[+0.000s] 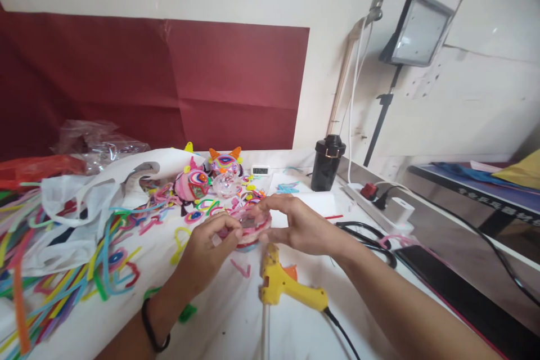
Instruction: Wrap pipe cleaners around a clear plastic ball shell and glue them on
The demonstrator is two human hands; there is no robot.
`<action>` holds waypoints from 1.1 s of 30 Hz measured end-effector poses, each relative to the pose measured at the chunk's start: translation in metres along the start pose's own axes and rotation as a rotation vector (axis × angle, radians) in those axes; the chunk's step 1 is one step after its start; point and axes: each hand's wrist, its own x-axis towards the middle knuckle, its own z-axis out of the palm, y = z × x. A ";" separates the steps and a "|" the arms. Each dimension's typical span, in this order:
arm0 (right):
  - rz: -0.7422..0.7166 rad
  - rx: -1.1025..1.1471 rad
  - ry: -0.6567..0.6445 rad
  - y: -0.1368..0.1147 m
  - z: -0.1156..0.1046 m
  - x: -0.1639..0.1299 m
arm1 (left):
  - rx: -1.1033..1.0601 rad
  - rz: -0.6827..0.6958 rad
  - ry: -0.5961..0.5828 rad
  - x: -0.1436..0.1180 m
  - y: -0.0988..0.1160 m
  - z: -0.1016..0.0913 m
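Observation:
Between both hands is a round, hollow piece wrapped in pink pipe cleaners, with a see-through middle. My left hand pinches its left rim between thumb and fingers. On the right side, the curved fingers and thumb of my right hand grip the same piece. A yellow hot glue gun lies just below my right hand, a glue stick running out of its back end. Behind the hands stand a pink decorated ball, a second one with orange ears and a clear plastic shell.
Loose pipe cleaners and white fabric cover the left side. A black cup and a small digital timer stand at the back. A power strip, black cables and a dark phone-like slab lie on the right.

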 end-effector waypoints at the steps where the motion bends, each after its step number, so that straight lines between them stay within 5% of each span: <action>1: -0.012 -0.021 -0.007 0.001 -0.003 0.000 | -0.012 -0.007 0.009 0.000 -0.001 0.000; 33: -0.063 -0.119 0.129 0.002 0.001 0.002 | -0.112 -0.044 0.021 0.004 -0.006 0.002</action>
